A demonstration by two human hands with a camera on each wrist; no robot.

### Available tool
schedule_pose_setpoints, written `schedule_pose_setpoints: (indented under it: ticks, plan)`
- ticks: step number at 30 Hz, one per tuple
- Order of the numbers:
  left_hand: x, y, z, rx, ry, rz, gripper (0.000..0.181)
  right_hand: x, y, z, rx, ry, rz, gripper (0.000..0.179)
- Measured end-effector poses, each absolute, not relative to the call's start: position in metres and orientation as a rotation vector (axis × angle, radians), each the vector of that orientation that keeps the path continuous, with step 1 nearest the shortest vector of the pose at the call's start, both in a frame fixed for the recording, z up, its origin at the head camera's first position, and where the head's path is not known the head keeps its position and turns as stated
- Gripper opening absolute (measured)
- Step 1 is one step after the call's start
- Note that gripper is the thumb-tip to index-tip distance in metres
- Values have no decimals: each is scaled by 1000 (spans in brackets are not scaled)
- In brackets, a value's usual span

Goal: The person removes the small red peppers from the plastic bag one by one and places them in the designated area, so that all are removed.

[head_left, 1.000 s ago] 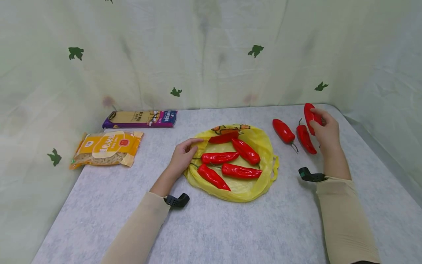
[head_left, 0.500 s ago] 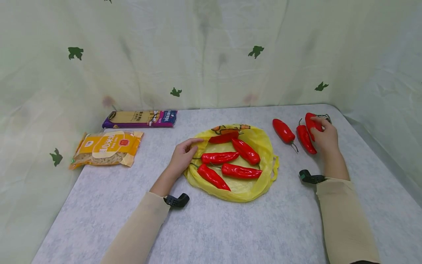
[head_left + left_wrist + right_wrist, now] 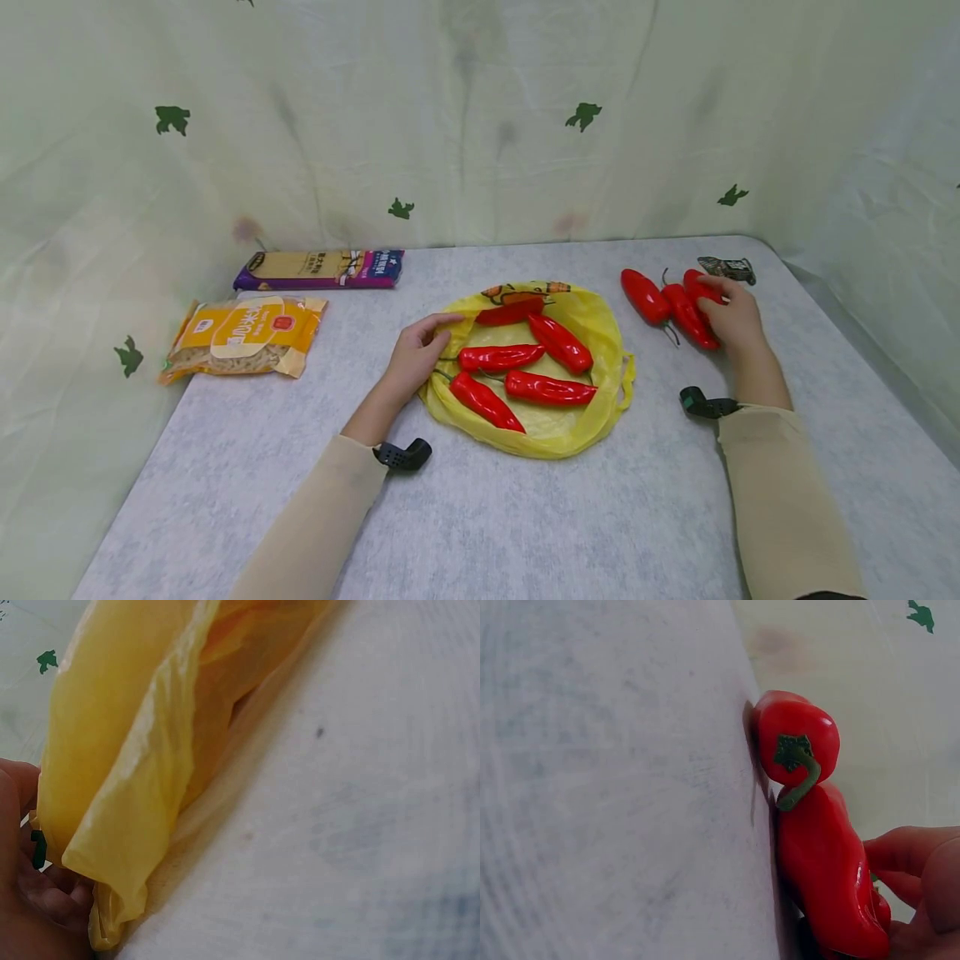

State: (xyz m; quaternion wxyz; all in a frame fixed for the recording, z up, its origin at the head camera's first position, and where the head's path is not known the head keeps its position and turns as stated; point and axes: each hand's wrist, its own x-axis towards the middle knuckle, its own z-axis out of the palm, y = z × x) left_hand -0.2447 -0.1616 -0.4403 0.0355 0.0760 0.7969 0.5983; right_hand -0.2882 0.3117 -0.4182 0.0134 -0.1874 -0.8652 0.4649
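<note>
In the head view a yellow plastic bag [image 3: 555,433] lies spread out, mouth up, with several red peppers [image 3: 551,389] inside. My left hand [image 3: 417,354] grips the bag's left rim; its fingertips are partly behind the plastic in the left wrist view. Over on the right, my right hand [image 3: 731,317] pinches a red pepper [image 3: 696,285] between thumb and fingers, low by the table. That pepper lies against a second red pepper [image 3: 690,318], which sits close beside a third red pepper [image 3: 642,293] with a green stem. In the right wrist view the held pepper is mostly hidden.
At the back left lies a purple-ended noodle packet [image 3: 322,271], with an orange bag of dry food [image 3: 243,337] in front of it. A small dark patterned packet [image 3: 727,269] lies beyond my right hand. A pale curtain [image 3: 480,125] hangs behind the table [image 3: 480,533].
My right hand has lowered its pepper to the table and moved left, shifting the middle pepper toward the left one. The dark packet has come into view. My left hand stays still.
</note>
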Motion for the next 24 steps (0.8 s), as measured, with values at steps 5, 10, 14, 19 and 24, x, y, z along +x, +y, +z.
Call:
schedule_pose_setpoints:
  ticks: [5,10,14,19,24]
  plan:
    - [-245,-161,-440,234,2448,1841,31,-287,311,-418,-543,-2733,1459,52]
    - [-245,-161,-440,222,2441,1841,30,-286,310,-417,-499,-2750,1469,51]
    - [-246,-162,-441,233,2448,1840,31,-286,308,-418,-537,-2736,1482,51]
    - [-246,-162,-442,231,2448,1846,30,-287,307,-418,-593,-2715,1489,51]
    - [-246,-162,-442,232,2456,1836,30,-288,307,-415,-644,-2666,1493,51]
